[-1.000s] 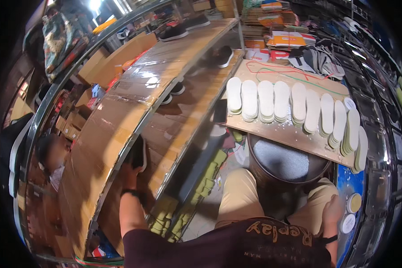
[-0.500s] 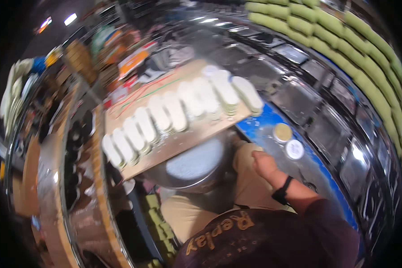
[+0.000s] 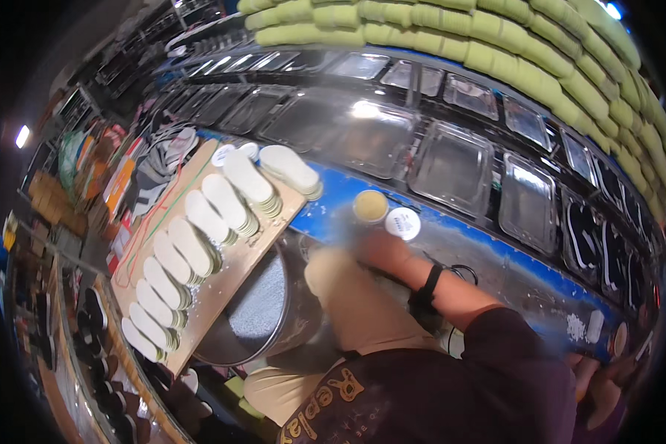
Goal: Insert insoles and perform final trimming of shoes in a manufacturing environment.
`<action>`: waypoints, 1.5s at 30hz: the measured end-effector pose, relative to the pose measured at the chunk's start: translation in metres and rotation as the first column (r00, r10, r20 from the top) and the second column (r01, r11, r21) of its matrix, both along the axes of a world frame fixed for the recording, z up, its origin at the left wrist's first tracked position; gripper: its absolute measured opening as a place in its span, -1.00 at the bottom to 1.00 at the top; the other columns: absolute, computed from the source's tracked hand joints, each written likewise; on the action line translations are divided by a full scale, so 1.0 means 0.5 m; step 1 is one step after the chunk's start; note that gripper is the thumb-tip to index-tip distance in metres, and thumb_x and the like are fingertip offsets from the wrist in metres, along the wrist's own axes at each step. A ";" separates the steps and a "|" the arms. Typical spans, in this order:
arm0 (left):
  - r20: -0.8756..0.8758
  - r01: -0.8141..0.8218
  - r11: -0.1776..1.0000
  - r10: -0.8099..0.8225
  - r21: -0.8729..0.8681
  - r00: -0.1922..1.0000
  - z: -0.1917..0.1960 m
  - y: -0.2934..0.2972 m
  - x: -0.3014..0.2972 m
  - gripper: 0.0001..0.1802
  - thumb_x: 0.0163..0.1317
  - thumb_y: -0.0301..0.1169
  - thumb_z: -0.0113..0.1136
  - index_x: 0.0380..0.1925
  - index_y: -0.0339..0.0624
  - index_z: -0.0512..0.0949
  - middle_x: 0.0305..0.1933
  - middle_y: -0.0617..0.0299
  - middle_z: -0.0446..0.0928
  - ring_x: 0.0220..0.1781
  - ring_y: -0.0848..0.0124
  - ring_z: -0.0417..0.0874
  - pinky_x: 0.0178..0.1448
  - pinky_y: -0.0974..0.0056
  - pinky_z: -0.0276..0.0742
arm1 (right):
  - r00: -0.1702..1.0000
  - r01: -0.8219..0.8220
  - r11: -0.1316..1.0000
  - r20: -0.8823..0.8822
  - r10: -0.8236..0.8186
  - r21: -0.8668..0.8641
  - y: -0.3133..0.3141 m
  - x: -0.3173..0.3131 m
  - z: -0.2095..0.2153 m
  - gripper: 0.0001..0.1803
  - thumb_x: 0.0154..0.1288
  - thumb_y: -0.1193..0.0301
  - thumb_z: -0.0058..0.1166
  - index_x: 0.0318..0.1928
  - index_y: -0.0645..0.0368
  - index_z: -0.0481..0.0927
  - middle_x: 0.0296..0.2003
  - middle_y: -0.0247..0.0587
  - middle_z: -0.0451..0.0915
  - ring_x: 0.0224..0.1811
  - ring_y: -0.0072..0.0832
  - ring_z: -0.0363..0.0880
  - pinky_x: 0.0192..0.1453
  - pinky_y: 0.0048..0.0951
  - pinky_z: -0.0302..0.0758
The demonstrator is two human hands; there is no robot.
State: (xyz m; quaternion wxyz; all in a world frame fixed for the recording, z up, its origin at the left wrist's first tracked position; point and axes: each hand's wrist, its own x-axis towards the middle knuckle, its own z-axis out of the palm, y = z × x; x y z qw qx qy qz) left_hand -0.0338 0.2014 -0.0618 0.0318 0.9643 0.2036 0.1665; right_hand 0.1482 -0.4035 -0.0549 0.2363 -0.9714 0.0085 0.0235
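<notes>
My right hand (image 3: 376, 250), blurred and with a black band on its wrist, lies on the blue-edged bench (image 3: 496, 251) just below a small round tin of yellowish paste (image 3: 370, 206) and a white round lid (image 3: 402, 223). Whether its fingers hold anything is lost in the blur. To its left, a wooden board (image 3: 229, 270) carries a row of stacked white insoles (image 3: 207, 207). It rests over a round metal tub (image 3: 253, 314) of grey granules in front of my knees. My left hand is out of the picture.
Clear plastic trays (image 3: 451, 159) line the dark rack behind the bench, under rows of stacked green soles (image 3: 451, 33). Some white crumbs (image 3: 574, 326) lie at the bench's right end. Dark shoes (image 3: 96, 325) stand on shelves at the far left.
The view has swung from the shelf on my left to the bench on my right. My right hand has settled just below the two small round tins.
</notes>
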 end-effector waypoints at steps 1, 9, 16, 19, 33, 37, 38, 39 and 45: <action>-0.002 0.028 1.000 -0.028 -0.006 1.000 -0.015 -0.036 0.004 -0.62 0.13 -0.34 0.12 -0.13 -0.41 0.55 -0.10 -0.24 0.55 -0.03 -0.09 0.56 0.05 -0.03 0.47 | 0.989 0.142 0.989 0.039 -0.144 0.042 -0.073 -0.002 -0.033 -0.76 0.16 0.42 0.03 -0.14 0.14 0.57 -0.19 0.02 0.61 -0.13 -0.02 0.61 -0.04 -0.12 0.54; -0.026 0.357 0.912 -0.369 -0.202 0.929 -0.182 -0.276 0.084 -0.54 -0.12 -0.59 0.06 -0.09 -0.33 0.53 0.02 -0.13 0.49 0.14 -0.06 0.45 0.28 0.00 0.31 | 0.666 0.744 0.654 0.222 -0.712 -0.135 -0.660 -0.220 -0.041 -0.76 0.08 0.47 0.12 -0.18 0.16 0.61 -0.09 0.07 0.56 -0.01 -0.02 0.56 0.11 -0.15 0.50; -0.338 0.341 0.940 -0.331 -0.033 0.881 -0.251 -0.427 0.157 -0.43 -0.21 -0.48 0.23 -0.05 -0.32 0.43 -0.08 -0.06 0.47 0.05 -0.03 0.44 0.25 -0.01 0.29 | 0.310 0.924 0.186 0.369 -0.876 -0.335 -1.064 -0.656 -0.068 -0.68 0.26 0.49 -0.11 0.01 0.19 0.54 0.21 0.14 0.35 0.15 0.11 0.45 0.21 -0.01 0.42; -0.340 0.362 0.932 -0.337 0.011 0.878 -0.251 -0.403 0.161 -0.53 -0.09 -0.46 0.22 -0.10 -0.38 0.42 -0.09 -0.15 0.48 0.01 -0.10 0.46 0.11 -0.06 0.38 | 0.132 0.918 0.039 0.212 -0.968 -0.395 -1.072 -0.705 -0.024 -0.61 0.39 0.41 -0.26 0.13 0.17 0.51 0.39 -0.27 0.22 0.22 0.04 0.43 0.29 -0.12 0.39; -0.479 0.320 0.945 -0.250 0.070 0.841 -0.250 -0.414 0.185 -0.68 -0.03 -0.47 0.10 -0.20 -0.30 0.44 -0.09 -0.07 0.52 0.04 -0.03 0.51 0.13 -0.03 0.43 | 0.435 0.895 0.374 0.293 -0.851 -0.242 -1.163 -0.668 -0.049 -0.53 0.13 0.14 0.29 -0.18 0.34 0.61 -0.28 0.22 0.64 -0.10 0.08 0.61 -0.01 -0.12 0.48; -0.385 0.331 0.942 -0.284 0.060 0.878 -0.237 -0.410 0.163 -0.72 0.00 -0.44 0.08 -0.23 -0.26 0.47 -0.13 -0.04 0.53 0.02 -0.01 0.50 0.10 -0.03 0.39 | 0.465 0.869 0.494 0.309 -0.830 0.021 -0.904 -0.411 0.092 -0.41 0.02 0.06 0.37 -0.18 0.37 0.61 -0.25 0.29 0.62 -0.10 0.04 0.63 -0.04 -0.16 0.49; -0.349 0.370 0.924 -0.318 0.092 0.882 -0.244 -0.407 0.163 -0.78 0.01 -0.44 0.07 -0.29 -0.22 0.48 -0.20 -0.01 0.54 -0.05 0.01 0.53 0.03 -0.04 0.41 | 0.525 0.827 0.561 0.378 -0.762 -0.017 -0.865 -0.369 0.086 -0.43 0.01 0.09 0.39 -0.19 0.37 0.60 -0.26 0.27 0.62 -0.13 0.04 0.63 -0.07 -0.17 0.49; -0.310 0.375 0.919 -0.324 0.122 0.894 -0.253 -0.412 0.167 -0.83 0.02 -0.44 0.05 -0.34 -0.18 0.49 -0.26 0.03 0.54 -0.10 0.04 0.55 -0.03 -0.02 0.42 | 0.577 0.782 0.620 0.445 -0.685 -0.059 -0.817 -0.333 0.079 -0.45 0.01 0.12 0.40 -0.20 0.38 0.59 -0.28 0.24 0.63 -0.16 0.04 0.63 -0.09 -0.18 0.49; -0.262 0.330 0.940 -0.340 -0.083 0.903 -0.191 -0.458 0.146 -0.54 -0.01 -0.39 0.21 -0.04 -0.27 0.48 -0.11 -0.06 0.50 0.01 0.02 0.46 0.21 -0.01 0.28 | 0.851 -0.014 0.998 0.524 0.045 -0.064 -0.350 -0.133 0.127 -0.61 -0.13 0.36 0.44 -0.30 0.23 0.55 -0.34 -0.02 0.54 -0.27 0.01 0.55 -0.20 -0.15 0.49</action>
